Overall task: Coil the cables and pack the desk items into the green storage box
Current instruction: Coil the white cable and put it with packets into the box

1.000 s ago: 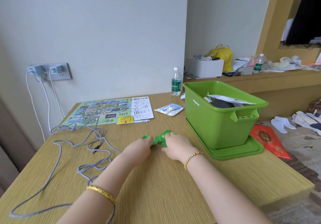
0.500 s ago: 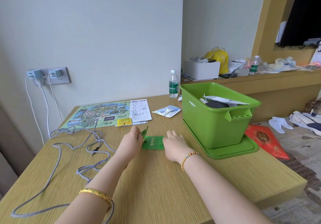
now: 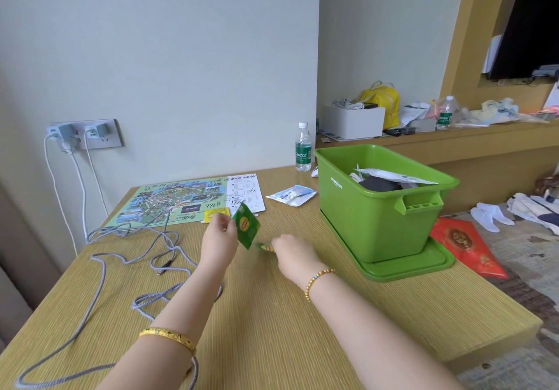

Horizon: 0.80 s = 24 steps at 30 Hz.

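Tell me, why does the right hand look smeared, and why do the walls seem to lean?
Head view: the right hand and the green packet it reaches are motion-blurred; the left hand holds a sharper green sachet. The wide-angle lens bends the wall edges. Daylight is soft, shadows faint.

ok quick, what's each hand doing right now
left hand: pinching a green tea packet, lifted off the desk
right hand: fingers on a second green packet; grip unclear

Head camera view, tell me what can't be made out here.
- Second green packet: mostly hidden behind the right hand, blurred.
- Green storage box contents: lower layers hidden by its walls.
- Map print: too small.
- Grey cable: cut off by the bottom edge.
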{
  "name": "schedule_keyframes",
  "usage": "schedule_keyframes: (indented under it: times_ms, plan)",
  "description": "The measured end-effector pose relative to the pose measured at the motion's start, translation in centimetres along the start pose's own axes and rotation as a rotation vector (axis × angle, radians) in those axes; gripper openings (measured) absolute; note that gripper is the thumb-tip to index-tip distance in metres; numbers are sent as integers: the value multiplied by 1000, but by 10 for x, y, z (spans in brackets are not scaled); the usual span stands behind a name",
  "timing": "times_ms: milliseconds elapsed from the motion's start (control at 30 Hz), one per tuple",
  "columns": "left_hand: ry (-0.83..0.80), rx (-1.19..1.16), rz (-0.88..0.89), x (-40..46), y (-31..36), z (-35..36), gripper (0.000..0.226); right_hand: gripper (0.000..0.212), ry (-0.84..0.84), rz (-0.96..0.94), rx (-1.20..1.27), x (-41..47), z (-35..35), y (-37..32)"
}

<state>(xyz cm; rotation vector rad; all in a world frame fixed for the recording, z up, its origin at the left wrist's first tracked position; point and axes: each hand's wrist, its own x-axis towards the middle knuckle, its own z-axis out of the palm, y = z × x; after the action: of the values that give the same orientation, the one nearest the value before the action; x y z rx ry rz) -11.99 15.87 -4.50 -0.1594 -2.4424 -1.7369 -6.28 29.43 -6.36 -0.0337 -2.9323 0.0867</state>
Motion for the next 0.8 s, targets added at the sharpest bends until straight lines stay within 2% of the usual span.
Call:
schedule_keyframes:
  times_ms: [100, 200, 300, 367, 433, 500, 567, 600, 700, 733, 767, 800]
  plan:
    - [95, -123, 51, 2, 22, 3, 13, 16, 160, 171, 202, 0, -20, 11]
    - [145, -264, 135, 2, 54, 14, 18, 14, 412, 205, 358, 0, -55, 28]
    - [63, -399, 190, -5, 91, 33, 22, 16, 648, 214, 377, -2, -103, 48]
    - [-20, -412, 219, -9, 113, 50, 21, 16, 722, 248, 360, -5, -131, 65]
    - [-87, -326, 302, -11, 131, 70, 16, 15, 762, 287, 315, -10, -152, 87]
    - [-135, -88, 462, -12, 146, 91, 7, 16, 739, 343, 223, -17, -169, 111]
    - [-180, 145, 598, -13, 158, 110, 15, 17, 632, 411, 140, -23, -182, 135]
    - [-232, 240, 643, -13, 163, 118, 19, 20, 527, 445, 137, -26, -187, 146]
    - [-458, 534, 729, -12, 172, 132, 25, 27, 57, 493, 112, -30, -190, 167]
    - [-524, 595, 733, -11, 173, 134, 24, 28, -34, 503, 73, -30, -186, 170]
    - [-568, 639, 735, -11, 173, 134, 26, 26, -39, 508, 36, -29, -182, 172]
    - [-595, 673, 731, -10, 173, 133, 31, 26, 31, 503, 14, -29, -178, 173]
